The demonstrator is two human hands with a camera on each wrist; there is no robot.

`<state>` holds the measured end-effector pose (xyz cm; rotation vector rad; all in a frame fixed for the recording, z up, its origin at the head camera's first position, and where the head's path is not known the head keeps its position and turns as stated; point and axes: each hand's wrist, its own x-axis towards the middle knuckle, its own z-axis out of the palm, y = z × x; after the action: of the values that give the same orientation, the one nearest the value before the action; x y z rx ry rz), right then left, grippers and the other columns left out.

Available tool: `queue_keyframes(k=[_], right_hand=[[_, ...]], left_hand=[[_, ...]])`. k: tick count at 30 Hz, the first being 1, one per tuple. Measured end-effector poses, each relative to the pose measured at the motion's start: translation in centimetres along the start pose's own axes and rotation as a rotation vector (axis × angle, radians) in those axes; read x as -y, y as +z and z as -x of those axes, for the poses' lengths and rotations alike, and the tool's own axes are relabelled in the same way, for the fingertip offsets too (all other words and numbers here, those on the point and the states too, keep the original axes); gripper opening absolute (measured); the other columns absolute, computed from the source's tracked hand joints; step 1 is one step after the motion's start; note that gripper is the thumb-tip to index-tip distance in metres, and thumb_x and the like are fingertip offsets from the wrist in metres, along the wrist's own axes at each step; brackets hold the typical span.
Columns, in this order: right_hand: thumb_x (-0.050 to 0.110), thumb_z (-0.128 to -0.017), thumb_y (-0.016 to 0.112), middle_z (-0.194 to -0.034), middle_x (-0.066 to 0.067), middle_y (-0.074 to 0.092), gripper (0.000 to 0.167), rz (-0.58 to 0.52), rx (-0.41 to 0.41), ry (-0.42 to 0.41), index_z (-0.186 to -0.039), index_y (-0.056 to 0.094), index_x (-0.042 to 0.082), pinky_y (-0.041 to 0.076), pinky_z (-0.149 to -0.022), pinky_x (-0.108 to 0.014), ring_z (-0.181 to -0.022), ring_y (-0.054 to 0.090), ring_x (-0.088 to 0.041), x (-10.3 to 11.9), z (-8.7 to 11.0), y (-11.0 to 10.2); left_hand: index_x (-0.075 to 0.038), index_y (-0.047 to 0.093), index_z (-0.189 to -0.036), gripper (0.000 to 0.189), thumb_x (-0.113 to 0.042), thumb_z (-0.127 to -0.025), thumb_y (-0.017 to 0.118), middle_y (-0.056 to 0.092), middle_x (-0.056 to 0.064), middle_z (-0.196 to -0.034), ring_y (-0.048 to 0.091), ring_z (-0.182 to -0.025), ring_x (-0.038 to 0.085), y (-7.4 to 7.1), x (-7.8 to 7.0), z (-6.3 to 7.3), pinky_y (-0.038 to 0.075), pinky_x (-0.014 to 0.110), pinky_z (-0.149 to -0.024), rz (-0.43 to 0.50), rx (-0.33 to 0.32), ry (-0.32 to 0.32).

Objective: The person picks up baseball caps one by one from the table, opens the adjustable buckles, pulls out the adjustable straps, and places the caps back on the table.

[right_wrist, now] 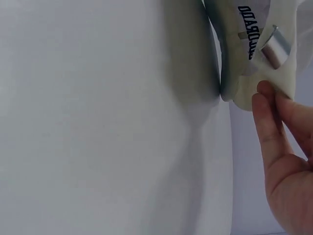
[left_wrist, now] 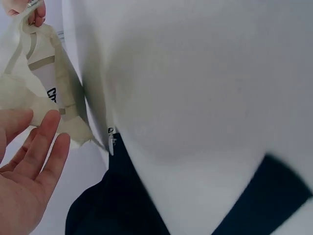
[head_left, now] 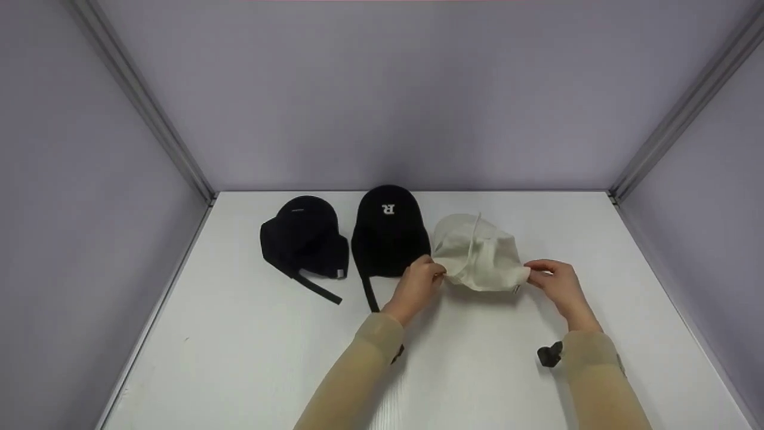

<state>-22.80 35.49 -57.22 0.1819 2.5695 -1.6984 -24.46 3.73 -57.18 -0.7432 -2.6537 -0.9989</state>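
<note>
A cream baseball cap point(head_left: 492, 257) is held between two hands at the right of the row of caps. The left hand point(head_left: 412, 289) pinches the edge of its left side, and the right hand point(head_left: 561, 289) pinches the edge on the other side between thumb and fingers. The cap's near edge is lifted off the table, with a shadow below it. Looking inside from the right wrist view, dark lettering point(right_wrist: 249, 29) shows on the lining, and a metal buckle point(right_wrist: 276, 48) sits close to the pinching fingertips point(right_wrist: 265, 88).
A black cap with a white R point(head_left: 391, 230) lies just left of the cream one, its strap trailing toward the left forearm. Farther left is another black cap point(head_left: 304, 236) with a loose strap point(head_left: 319, 288). The white table point(head_left: 239, 358) meets grey walls point(head_left: 382, 89) at its back and sides.
</note>
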Motion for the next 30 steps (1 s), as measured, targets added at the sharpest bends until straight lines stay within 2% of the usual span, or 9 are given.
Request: queue_keyframes(k=[3, 7, 10, 14, 18, 23, 26, 30], right_hand=[[0.012, -0.098, 0.060, -0.127, -0.025, 0.053, 0.037, -0.024, -0.004, 0.037, -0.127, 0.057, -0.011, 0.051, -0.085, -0.021, -0.101, 0.060, -0.013, -0.1, -0.4, 0.4], [0.007, -0.102, 0.050, -0.138, -0.030, 0.043, 0.039, -0.094, 0.029, 0.089, -0.135, 0.047, -0.014, 0.047, -0.092, -0.020, -0.120, 0.053, -0.026, 0.0, -0.7, 1.0], [0.007, -0.104, 0.045, -0.145, -0.031, 0.037, 0.043, -0.116, 0.060, 0.109, -0.140, 0.040, -0.014, 0.042, -0.101, -0.027, -0.132, 0.041, -0.034, 0.2, -0.8, 1.2], [0.017, -0.105, 0.047, -0.149, -0.029, 0.033, 0.049, -0.013, 0.087, 0.076, -0.144, 0.038, -0.010, 0.035, -0.109, -0.041, -0.137, 0.034, -0.038, 0.7, -0.6, 1.2], [0.025, -0.104, 0.050, -0.145, -0.030, 0.039, 0.049, 0.156, 0.083, -0.009, -0.141, 0.045, -0.007, 0.033, -0.108, -0.054, -0.135, 0.035, -0.044, 1.5, -0.2, 1.5], [0.022, -0.103, 0.053, -0.131, -0.028, 0.053, 0.040, 0.263, 0.042, -0.174, -0.132, 0.053, -0.006, 0.039, -0.101, -0.056, -0.124, 0.048, -0.045, 2.6, 0.8, 2.6], [0.015, -0.101, 0.056, -0.123, -0.025, 0.057, 0.035, 0.280, 0.024, -0.282, -0.130, 0.054, -0.004, 0.045, -0.095, -0.053, -0.114, 0.056, -0.043, 3.4, 1.4, 3.5], [0.007, -0.098, 0.061, -0.121, -0.023, 0.056, 0.035, 0.332, 0.033, -0.398, -0.131, 0.056, 0.000, 0.050, -0.088, -0.051, -0.108, 0.060, -0.039, 4.1, 2.0, 4.9]], left_hand=[[-0.008, 0.078, -0.094, 0.011, -0.002, -0.090, 0.070, 0.064, 0.003, -0.088, 0.063, -0.083, 0.015, 0.4, 0.2, -0.2, 0.051, 0.021, -0.075, 0.051, 0.016, -0.053], [-0.003, 0.076, -0.098, 0.012, 0.001, -0.090, 0.068, 0.069, 0.006, -0.095, 0.065, -0.092, 0.019, 0.8, 0.3, -0.2, 0.050, 0.023, -0.082, 0.113, 0.074, -0.119], [0.000, 0.073, -0.105, 0.015, 0.000, -0.093, 0.064, 0.069, 0.009, -0.104, 0.064, -0.100, 0.021, 0.9, 0.3, 0.1, 0.050, 0.026, -0.087, 0.129, 0.154, -0.142], [0.000, 0.070, -0.114, 0.020, -0.006, -0.098, 0.060, 0.067, 0.011, -0.115, 0.060, -0.112, 0.023, 0.9, 0.0, 0.5, 0.046, 0.029, -0.096, 0.105, 0.256, -0.120], [-0.003, 0.070, -0.116, 0.022, -0.013, -0.100, 0.059, 0.067, 0.007, -0.117, 0.059, -0.115, 0.020, 1.0, -0.4, 0.9, 0.043, 0.028, -0.099, 0.057, 0.338, -0.072], [-0.009, 0.071, -0.118, 0.024, -0.018, -0.100, 0.058, 0.065, 0.002, -0.119, 0.059, -0.114, 0.016, 1.2, -1.0, 1.9, 0.044, 0.027, -0.098, -0.025, 0.427, -0.030], [-0.011, 0.071, -0.119, 0.026, -0.022, -0.100, 0.058, 0.064, 0.002, -0.122, 0.059, -0.116, 0.016, 1.4, -1.3, 2.5, 0.043, 0.028, -0.100, -0.081, 0.451, -0.001], [-0.012, 0.073, -0.115, 0.024, -0.023, -0.099, 0.060, 0.066, 0.001, -0.118, 0.059, -0.114, 0.016, 1.6, -1.6, 2.8, 0.043, 0.028, -0.100, -0.175, 0.430, 0.084]])
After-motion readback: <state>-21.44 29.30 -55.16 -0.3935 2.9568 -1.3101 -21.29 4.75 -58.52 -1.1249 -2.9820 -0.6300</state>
